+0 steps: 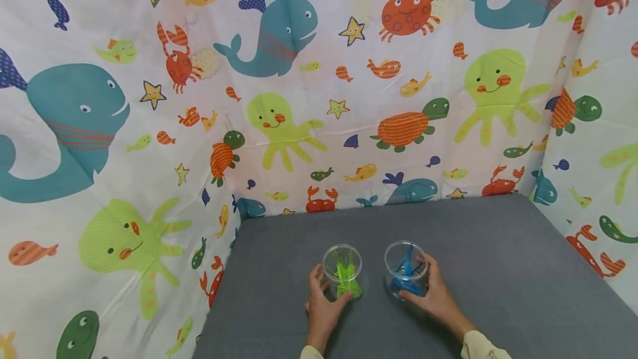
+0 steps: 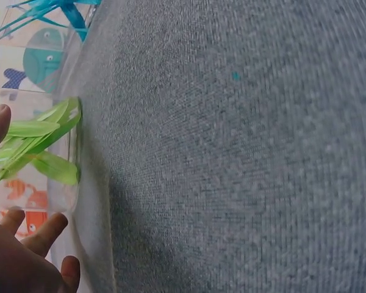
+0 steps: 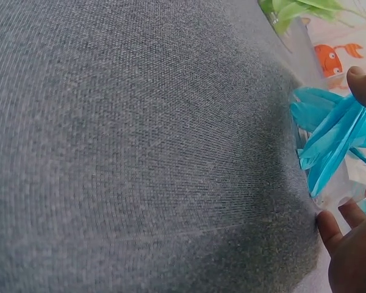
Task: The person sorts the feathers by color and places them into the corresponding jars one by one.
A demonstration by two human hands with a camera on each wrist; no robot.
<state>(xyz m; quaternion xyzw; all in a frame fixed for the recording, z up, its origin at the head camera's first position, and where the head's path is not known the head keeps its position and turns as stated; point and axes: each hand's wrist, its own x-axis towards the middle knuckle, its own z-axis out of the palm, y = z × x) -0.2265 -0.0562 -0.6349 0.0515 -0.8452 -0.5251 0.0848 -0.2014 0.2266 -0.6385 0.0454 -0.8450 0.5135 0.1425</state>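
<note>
Two clear plastic cups stand side by side on the grey cloth. The left cup [image 1: 343, 248] contains several bright green pieces [image 1: 345, 278] with thin stems and broad flat ends. Similar blue pieces [image 3: 332, 131] lie in the right cup [image 1: 405, 244]. My left hand [image 1: 324, 309] curves round the left side of the green pieces' cup, thumb across its front and fingers along its side. Around the other cup, my right hand [image 1: 438, 298] has its thumb in front and fingers behind the right side. Part of the fingers of each hand is hidden behind the cups.
The cups rest on a table covered with dark grey ribbed cloth [image 1: 299, 237]. Behind and on both sides hangs a white curtain [image 1: 349, 154] printed with sea animals. A tiny teal speck [image 2: 235, 76] shows on the cloth in the left wrist view.
</note>
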